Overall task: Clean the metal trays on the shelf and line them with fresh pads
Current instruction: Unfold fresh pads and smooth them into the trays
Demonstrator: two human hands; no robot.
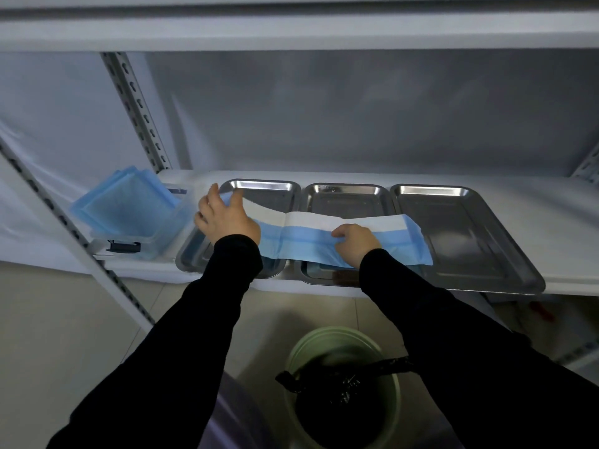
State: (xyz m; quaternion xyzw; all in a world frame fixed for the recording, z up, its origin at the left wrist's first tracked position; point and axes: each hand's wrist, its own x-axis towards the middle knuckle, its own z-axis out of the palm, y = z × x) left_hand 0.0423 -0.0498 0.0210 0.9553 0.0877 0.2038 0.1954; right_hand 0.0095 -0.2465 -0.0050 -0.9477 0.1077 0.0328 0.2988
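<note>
Your left hand (227,218) lies spread flat, fingers apart, pressing the left end of a blue-and-white pad (324,236) over the left metal tray (262,192), while your right hand (356,241) pinches the pad's near edge with curled fingers over the middle tray (345,196). The pad stretches partly unfolded across both of these trays, its right end reaching the rim of the bare right tray (466,234); all three sit side by side on the white shelf (564,222). A clear bin of folded blue pads (129,209) stands just left of the trays, and a green bucket lined with a black bag (343,390) sits on the floor below.
</note>
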